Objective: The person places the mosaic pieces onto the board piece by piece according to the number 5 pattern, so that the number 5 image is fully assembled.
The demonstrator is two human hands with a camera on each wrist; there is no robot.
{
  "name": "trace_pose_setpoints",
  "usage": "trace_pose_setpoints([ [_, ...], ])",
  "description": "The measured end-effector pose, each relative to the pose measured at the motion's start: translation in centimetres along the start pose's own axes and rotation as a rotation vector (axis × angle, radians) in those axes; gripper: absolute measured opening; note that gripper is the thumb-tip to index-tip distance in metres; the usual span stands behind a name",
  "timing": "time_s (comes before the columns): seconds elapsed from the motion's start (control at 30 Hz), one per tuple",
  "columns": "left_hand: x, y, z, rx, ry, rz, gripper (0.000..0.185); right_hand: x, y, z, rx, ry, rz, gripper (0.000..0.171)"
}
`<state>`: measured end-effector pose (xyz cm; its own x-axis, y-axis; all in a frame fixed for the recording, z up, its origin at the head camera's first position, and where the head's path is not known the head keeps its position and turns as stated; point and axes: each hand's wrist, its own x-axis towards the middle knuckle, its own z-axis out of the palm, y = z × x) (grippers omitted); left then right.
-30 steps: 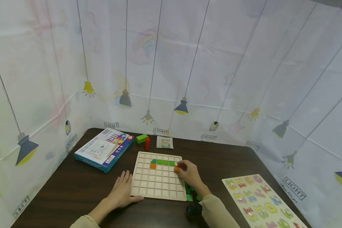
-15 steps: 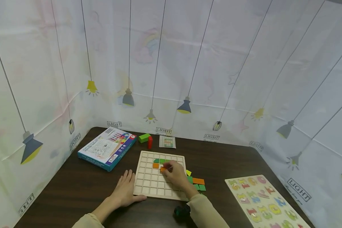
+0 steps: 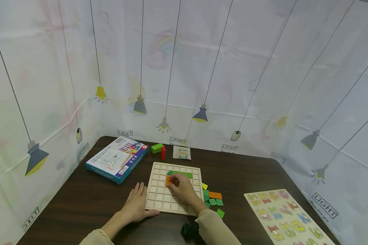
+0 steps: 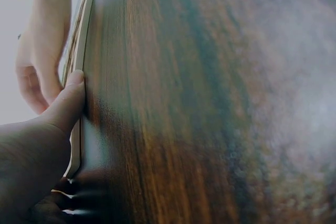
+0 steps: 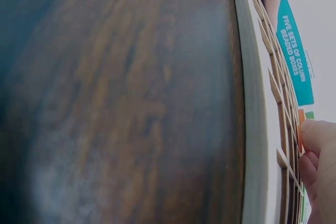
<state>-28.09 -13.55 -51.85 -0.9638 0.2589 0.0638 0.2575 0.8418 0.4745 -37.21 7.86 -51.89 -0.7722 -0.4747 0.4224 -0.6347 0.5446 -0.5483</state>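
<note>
A wooden grid board [image 3: 157, 200] lies on the dark table. My right hand [image 3: 184, 190] is over its upper left part, thumb and fingers pinching an orange square block [image 3: 168, 184] at the cell just below another orange block [image 3: 168, 177]. In the right wrist view, orange [image 5: 301, 124] shows at those fingertips. Above runs a row of green blocks [image 3: 189, 175], partly hidden by the hand. My left hand [image 3: 135, 206] rests on the table with straight fingers along the board's left side, its thumb touching the front edge, as the left wrist view shows [image 4: 68, 98].
Several loose green blocks [image 3: 213, 202], an orange block [image 3: 215, 195] and a yellow one [image 3: 204, 186] lie right of the board. Behind it are a pattern card [image 3: 182, 152], a red block [image 3: 163, 153], a green block [image 3: 156, 148] and a box [image 3: 116, 160]. A puzzle board [image 3: 282, 214] lies right.
My right hand has carried the orange block leftward across the board, from its right side to below the left orange block. The loose blocks at the right came into view. My left hand stays put.
</note>
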Motion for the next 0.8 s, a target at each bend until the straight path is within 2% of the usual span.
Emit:
trace_pose_setpoints([
  [0.8,-0.15,0.24,-0.4,-0.002,-0.013,0.0,0.112,0.14,0.07,0.38,0.007,0.01,-0.062,0.026],
])
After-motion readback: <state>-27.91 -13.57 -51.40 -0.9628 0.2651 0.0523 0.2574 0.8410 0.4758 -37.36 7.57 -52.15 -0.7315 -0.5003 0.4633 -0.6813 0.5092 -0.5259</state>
